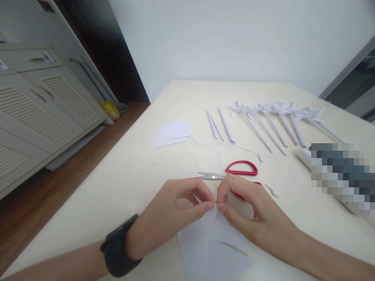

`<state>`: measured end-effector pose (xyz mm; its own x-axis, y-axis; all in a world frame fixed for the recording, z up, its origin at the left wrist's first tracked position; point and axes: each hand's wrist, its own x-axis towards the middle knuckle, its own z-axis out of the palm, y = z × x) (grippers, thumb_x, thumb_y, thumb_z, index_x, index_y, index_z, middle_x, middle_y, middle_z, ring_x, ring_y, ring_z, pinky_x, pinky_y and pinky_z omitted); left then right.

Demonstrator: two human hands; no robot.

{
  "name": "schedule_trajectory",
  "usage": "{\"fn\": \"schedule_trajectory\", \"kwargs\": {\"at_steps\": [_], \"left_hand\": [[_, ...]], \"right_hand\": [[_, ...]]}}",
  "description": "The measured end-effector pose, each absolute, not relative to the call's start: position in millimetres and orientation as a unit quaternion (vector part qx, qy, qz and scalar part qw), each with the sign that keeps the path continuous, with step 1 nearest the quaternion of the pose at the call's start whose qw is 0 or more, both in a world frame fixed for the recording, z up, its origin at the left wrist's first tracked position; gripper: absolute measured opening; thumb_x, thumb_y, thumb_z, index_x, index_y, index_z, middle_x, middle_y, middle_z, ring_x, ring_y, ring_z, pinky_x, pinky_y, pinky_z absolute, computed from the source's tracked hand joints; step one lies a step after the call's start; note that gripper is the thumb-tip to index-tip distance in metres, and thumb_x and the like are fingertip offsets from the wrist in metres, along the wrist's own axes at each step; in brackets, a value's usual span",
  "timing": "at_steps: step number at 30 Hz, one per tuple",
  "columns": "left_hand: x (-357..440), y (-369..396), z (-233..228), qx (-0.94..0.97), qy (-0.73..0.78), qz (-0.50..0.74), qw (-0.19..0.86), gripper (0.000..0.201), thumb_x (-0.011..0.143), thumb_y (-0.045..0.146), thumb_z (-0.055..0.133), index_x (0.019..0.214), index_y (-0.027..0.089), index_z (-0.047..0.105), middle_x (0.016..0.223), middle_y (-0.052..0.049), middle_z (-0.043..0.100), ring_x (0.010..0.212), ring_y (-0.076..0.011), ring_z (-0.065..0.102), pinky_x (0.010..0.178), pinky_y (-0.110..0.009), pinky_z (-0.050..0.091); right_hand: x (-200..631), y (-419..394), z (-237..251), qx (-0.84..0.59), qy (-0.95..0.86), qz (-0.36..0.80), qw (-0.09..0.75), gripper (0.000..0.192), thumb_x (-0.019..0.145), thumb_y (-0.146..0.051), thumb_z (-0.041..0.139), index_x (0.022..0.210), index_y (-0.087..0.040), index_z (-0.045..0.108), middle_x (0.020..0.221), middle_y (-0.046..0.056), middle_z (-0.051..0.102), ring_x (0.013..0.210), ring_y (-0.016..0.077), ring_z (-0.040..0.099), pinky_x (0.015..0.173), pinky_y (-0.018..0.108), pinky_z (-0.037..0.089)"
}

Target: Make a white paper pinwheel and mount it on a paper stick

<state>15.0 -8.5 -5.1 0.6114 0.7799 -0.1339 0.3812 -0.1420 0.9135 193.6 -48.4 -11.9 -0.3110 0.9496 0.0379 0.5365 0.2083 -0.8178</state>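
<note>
A square sheet of white paper [202,249] with crease lines and a slit on its right side lies at the table's near edge. My left hand [187,203] pinches the sheet's far corner between thumb and fingertips. Right beside it, my right hand [246,203] pinches the same corner, the two sets of fingertips almost touching. Just beyond my hands lie scissors [215,176] with red handles, blades pointing left and slightly parted. My right hand partly covers the lower handle loop.
Several paper pinwheels [263,111] lie in a row at the back right. Rolled paper sticks [225,125] and stacked white paper pieces [172,133] lie left of them. Thin paper scraps [193,156] are scattered mid-table. A cotton swab piece [274,192] and a blurred-out object [342,175] are at right.
</note>
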Motion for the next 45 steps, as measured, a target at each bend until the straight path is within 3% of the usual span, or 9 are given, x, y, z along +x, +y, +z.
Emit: {"fn": "schedule_trajectory", "kwargs": {"at_steps": [7, 23, 45], "left_hand": [[13.8, -8.9, -6.9, 0.741, 0.401, 0.205, 0.497, 0.009, 0.077, 0.016, 0.054, 0.072, 0.015, 0.062, 0.073, 0.0, 0.065, 0.07, -0.0132, 0.059, 0.067, -0.023, 0.046], [14.4, -13.4, -7.2, 0.759, 0.417, 0.193, 0.461, 0.009, 0.077, 0.019, 0.055, 0.072, 0.016, 0.061, 0.07, 0.002, 0.064, 0.068, -0.0121, 0.058, 0.063, -0.022, 0.044], [14.7, -10.1, -8.6, 0.734, 0.397, 0.193, 0.516, 0.01, 0.08, 0.019, 0.049, 0.074, 0.015, 0.057, 0.073, 0.0, 0.061, 0.071, -0.0125, 0.057, 0.066, -0.022, 0.045]], "right_hand": [[192.3, -47.9, -14.0, -0.509, -0.732, 0.342, 0.296, 0.007, 0.079, -0.019, 0.057, 0.074, -0.02, 0.052, 0.074, -0.004, 0.054, 0.07, 0.0106, 0.051, 0.061, 0.023, 0.038], [194.4, -46.6, -18.0, -0.481, -0.749, 0.332, 0.312, 0.014, 0.08, -0.013, 0.056, 0.067, -0.018, 0.052, 0.069, -0.004, 0.051, 0.066, 0.0097, 0.048, 0.058, 0.023, 0.036], [196.0, -46.4, -17.8, -0.483, -0.767, 0.311, 0.287, 0.009, 0.081, -0.012, 0.051, 0.076, -0.019, 0.053, 0.08, -0.001, 0.054, 0.077, 0.0125, 0.05, 0.066, 0.026, 0.038]]}}
